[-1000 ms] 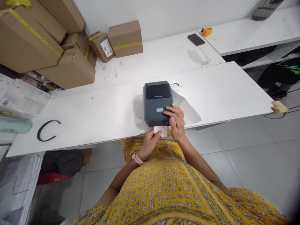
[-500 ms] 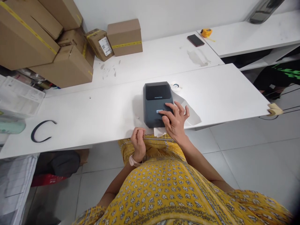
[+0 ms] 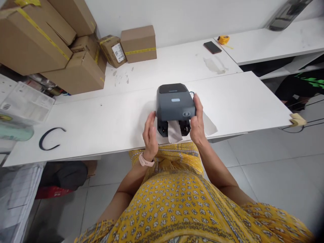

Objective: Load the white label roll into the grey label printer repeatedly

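Note:
A dark grey label printer sits at the table's front edge, its lid tilted up at the front. Below the raised lid shows the black base, with a white paper strip hanging out over its front. My right hand grips the lid's right side, thumb by the front corner and fingers along the edge. At the lid's left front corner, my left hand has its fingers stretched out; whether they bear on the lid I cannot tell. Loose white backing paper lies right of the printer.
Cardboard boxes are stacked at the back left. A black headband lies on the white table at left. Toward the back right are a phone and a yellow tape measure. A tape roll hangs at the right corner.
The printer's lid has risen at the front, baring the base and paper strip. My right hand has moved from the top button to the lid's right side; my left hand has opened and moved up.

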`<state>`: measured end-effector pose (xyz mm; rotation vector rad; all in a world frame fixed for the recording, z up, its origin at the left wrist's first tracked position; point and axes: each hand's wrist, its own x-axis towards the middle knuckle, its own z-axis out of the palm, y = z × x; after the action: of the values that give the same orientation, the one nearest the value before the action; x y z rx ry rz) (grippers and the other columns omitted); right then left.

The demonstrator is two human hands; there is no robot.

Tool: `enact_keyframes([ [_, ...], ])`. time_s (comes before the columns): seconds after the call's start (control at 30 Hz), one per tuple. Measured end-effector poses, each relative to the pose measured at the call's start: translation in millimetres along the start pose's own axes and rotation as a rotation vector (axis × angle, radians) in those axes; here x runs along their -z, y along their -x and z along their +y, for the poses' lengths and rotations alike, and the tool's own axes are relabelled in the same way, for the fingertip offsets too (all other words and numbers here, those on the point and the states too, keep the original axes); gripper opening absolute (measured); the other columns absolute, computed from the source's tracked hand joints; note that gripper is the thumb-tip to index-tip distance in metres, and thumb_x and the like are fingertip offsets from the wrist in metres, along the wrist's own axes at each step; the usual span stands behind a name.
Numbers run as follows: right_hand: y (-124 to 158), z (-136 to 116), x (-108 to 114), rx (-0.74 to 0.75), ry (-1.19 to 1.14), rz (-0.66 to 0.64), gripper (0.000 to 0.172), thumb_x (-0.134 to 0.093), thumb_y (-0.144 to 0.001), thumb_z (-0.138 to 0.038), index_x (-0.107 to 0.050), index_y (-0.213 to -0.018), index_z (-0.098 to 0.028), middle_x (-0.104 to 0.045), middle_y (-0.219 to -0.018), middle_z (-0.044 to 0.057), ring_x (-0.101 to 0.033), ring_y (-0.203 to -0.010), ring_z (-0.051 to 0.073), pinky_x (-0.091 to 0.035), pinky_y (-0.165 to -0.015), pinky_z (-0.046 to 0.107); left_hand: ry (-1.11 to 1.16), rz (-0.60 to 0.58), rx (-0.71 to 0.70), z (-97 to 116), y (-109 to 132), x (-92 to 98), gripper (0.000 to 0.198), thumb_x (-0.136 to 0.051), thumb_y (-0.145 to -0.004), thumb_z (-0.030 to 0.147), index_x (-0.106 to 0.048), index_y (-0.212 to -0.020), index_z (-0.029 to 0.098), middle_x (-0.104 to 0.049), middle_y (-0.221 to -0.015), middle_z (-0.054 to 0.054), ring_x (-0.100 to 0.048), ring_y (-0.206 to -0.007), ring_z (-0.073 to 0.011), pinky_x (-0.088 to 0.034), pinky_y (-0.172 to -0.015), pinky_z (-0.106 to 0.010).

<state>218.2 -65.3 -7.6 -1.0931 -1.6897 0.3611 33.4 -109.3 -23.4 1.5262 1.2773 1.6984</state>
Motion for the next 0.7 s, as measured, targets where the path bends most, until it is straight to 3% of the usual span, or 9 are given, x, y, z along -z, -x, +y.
enact_keyframes([
  [0.13, -64, 3, -5, 0.141, 0.071, 0.073, 0.069, -0.010, -0.102, -0.067, -0.001, -0.164, -0.039, -0.021, -0.171, 0.006, -0.033, -0.155, 0.034, -0.036, -0.122, 0.059, -0.087, 0.031, 0.131, -17, -31, -3.6, 0.048, -0.048, -0.102, 0.048, -0.049, -0.145, 0.026, -0.065, -0.141, -0.013, -0.058, -0.137, -0.0264, -0.049, -0.111, -0.044],
  [0.3, -145, 18, -12, 0.166, 0.072, 0.103, 0.064, -0.010, -0.105, -0.061, 0.000, -0.163, -0.038, -0.034, -0.163, 0.007, -0.042, -0.150, 0.027, -0.041, -0.120, 0.050, -0.187, -0.138, 0.339, -53, -47, -9.3, 0.055, -0.064, -0.088, 0.028, -0.053, -0.141, 0.022, -0.060, -0.145, -0.015, -0.057, -0.136, -0.0287, -0.052, -0.105, -0.044],
  [0.4, -169, 22, -12, 0.188, 0.064, 0.123, 0.067, -0.016, -0.105, -0.063, 0.003, -0.163, -0.037, -0.027, -0.166, 0.007, -0.035, -0.154, 0.029, -0.040, -0.120, 0.054, -0.227, -0.198, 0.373, -61, -52, -10.9, 0.059, -0.063, -0.084, 0.024, -0.052, -0.142, 0.020, -0.063, -0.141, -0.014, -0.061, -0.130, -0.0284, -0.049, -0.108, -0.045],
  [0.5, -158, 19, -13, 0.201, 0.070, 0.205, 0.066, -0.022, -0.105, -0.062, -0.006, -0.164, -0.037, -0.026, -0.167, 0.007, -0.031, -0.156, 0.031, -0.036, -0.121, 0.057, -0.278, -0.206, 0.373, -61, -59, -11.4, 0.058, -0.062, -0.084, 0.025, -0.053, -0.141, 0.019, -0.065, -0.138, -0.013, -0.063, -0.125, -0.0277, -0.050, -0.107, -0.044],
  [0.57, -134, 17, -15, 0.188, 0.091, 0.193, 0.059, -0.021, -0.107, -0.055, -0.026, -0.160, -0.032, -0.043, -0.158, 0.009, -0.043, -0.148, 0.030, -0.039, -0.119, 0.056, -0.301, -0.211, 0.371, -58, -64, -11.4, 0.056, -0.061, -0.084, 0.025, -0.054, -0.140, 0.020, -0.067, -0.136, -0.012, -0.065, -0.121, -0.0268, -0.051, -0.104, -0.043],
  [0.63, -109, 20, -17, 0.153, 0.135, 0.059, 0.052, -0.025, -0.107, -0.048, -0.052, -0.146, -0.025, -0.063, -0.138, 0.011, -0.058, -0.132, 0.029, -0.047, -0.113, 0.052, -0.339, -0.232, 0.388, -54, -71, -11.1, 0.056, -0.063, -0.084, 0.029, -0.055, -0.139, 0.021, -0.068, -0.134, -0.012, -0.067, -0.115, -0.0266, -0.052, -0.099, -0.042],
  [0.7, -91, 25, -17, 0.099, 0.203, -0.197, 0.044, -0.036, -0.104, -0.040, -0.066, -0.130, -0.021, -0.072, -0.124, 0.012, -0.065, -0.119, 0.029, -0.051, -0.107, 0.049, -0.445, -0.283, 0.407, -47, -80, -10.5, 0.058, -0.066, -0.084, 0.036, -0.055, -0.139, 0.021, -0.069, -0.131, -0.012, -0.069, -0.109, -0.0286, -0.052, -0.095, -0.042],
])
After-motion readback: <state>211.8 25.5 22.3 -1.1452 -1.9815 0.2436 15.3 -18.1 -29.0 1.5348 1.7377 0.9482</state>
